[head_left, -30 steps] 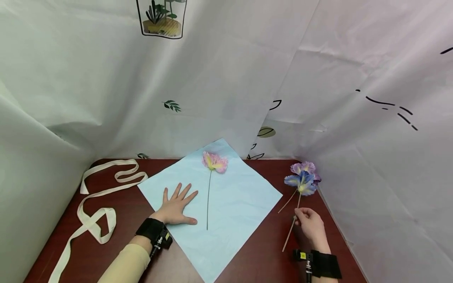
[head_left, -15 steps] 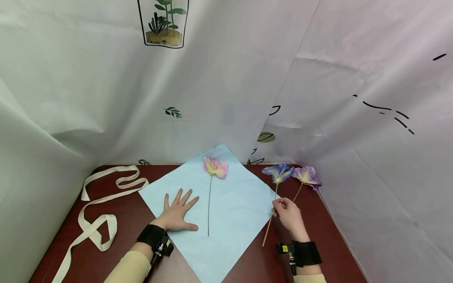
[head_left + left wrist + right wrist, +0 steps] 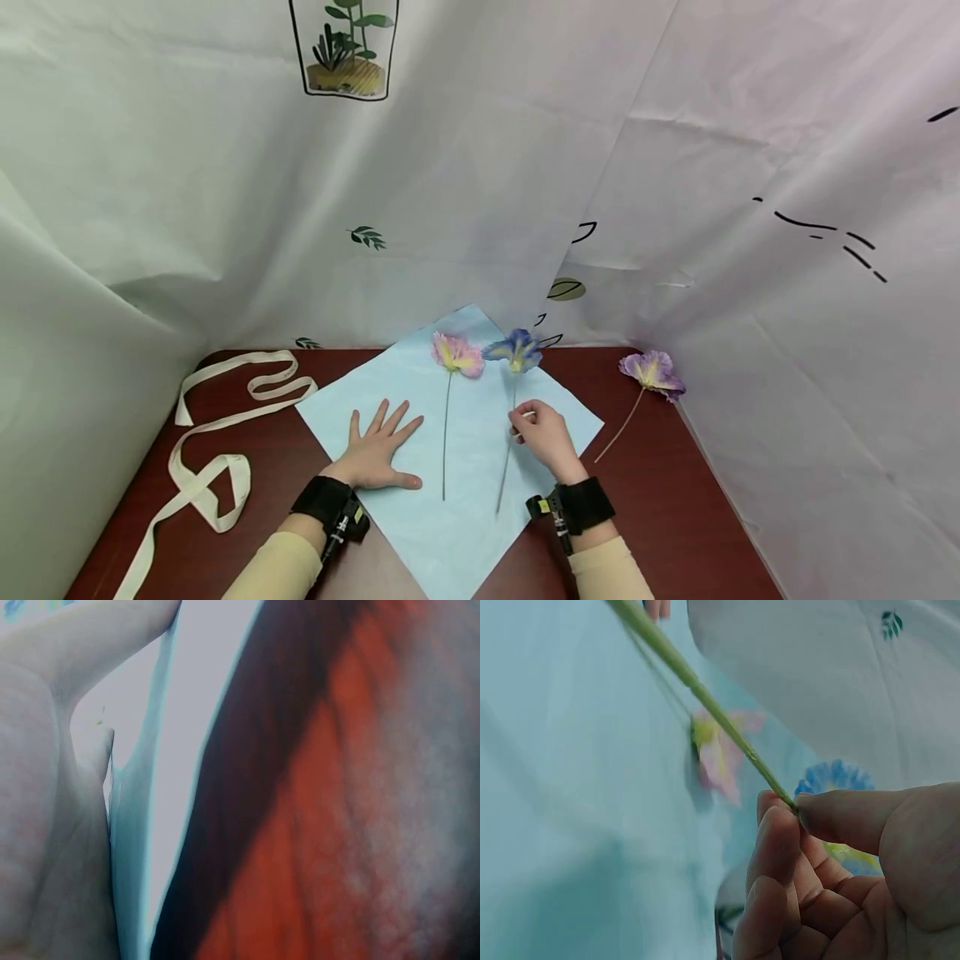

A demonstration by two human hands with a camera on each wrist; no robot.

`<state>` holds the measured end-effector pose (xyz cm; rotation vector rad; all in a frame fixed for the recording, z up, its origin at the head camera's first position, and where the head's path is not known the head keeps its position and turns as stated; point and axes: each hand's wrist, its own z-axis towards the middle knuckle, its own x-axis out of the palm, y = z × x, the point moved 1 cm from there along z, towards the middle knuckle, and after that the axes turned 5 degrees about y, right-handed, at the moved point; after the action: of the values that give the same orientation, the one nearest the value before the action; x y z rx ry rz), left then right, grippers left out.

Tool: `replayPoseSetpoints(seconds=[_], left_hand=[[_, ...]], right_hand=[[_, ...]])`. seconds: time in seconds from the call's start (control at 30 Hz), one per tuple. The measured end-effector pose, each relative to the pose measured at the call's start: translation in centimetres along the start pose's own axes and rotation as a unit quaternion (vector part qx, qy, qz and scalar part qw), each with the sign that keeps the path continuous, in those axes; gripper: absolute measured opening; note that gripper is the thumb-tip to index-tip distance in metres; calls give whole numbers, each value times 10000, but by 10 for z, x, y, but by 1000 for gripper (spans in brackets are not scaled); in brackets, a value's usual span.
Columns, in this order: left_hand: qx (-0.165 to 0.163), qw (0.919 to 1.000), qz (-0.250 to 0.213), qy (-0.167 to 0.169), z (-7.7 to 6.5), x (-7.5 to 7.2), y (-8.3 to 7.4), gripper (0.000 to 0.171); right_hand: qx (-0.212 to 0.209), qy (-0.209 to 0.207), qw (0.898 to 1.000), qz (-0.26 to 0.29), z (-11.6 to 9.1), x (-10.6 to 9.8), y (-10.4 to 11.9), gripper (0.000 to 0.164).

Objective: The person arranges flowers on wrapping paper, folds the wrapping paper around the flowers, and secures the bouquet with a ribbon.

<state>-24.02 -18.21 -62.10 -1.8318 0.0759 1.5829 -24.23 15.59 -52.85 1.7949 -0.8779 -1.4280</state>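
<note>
A dark red table (image 3: 712, 525) bears a pale blue sheet (image 3: 472, 542), turned cornerwise. A loose white ribbon (image 3: 197, 486) lies to its left. The left hand (image 3: 372, 458) rests palm down on the sheet, fingers spread and gripping nothing — probably to steady it. The right hand (image 3: 545, 433) pinches the blue flower (image 3: 515, 350) by its stem (image 3: 720, 718) — likely to avoid crushing it — over the sheet, beside the pink flower (image 3: 457, 354) lying there. A purple flower (image 3: 651, 372) lies farther right.

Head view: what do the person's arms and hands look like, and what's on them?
The left hand and right hand wear no gloves. Each wrist has a wide black band carrying a small dark camera with a yellow patch. Pale yellow sleeves end short of the bands.
</note>
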Motion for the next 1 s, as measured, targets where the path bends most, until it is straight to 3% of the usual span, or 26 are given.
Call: replayPoseSetpoints(seconds=[0.27,0.47,0.7,1.0], left_hand=[[15,10000,-34,88,-3,-11,-11,114],[87,9996,-263,-36,-8,-3,-7,112],[-66,9995,-322,4,-8,9,2,113],[-94,9994,-311,79,-2,7,5,114]], right_hand=[[-285,197,9993,-113,23,30,22,19],[-427,255,9985,-228,30,51,23,17],[-437,284,9979,-388,36,67,21,16],[-360,175,9973,-622,45,76,19,16]])
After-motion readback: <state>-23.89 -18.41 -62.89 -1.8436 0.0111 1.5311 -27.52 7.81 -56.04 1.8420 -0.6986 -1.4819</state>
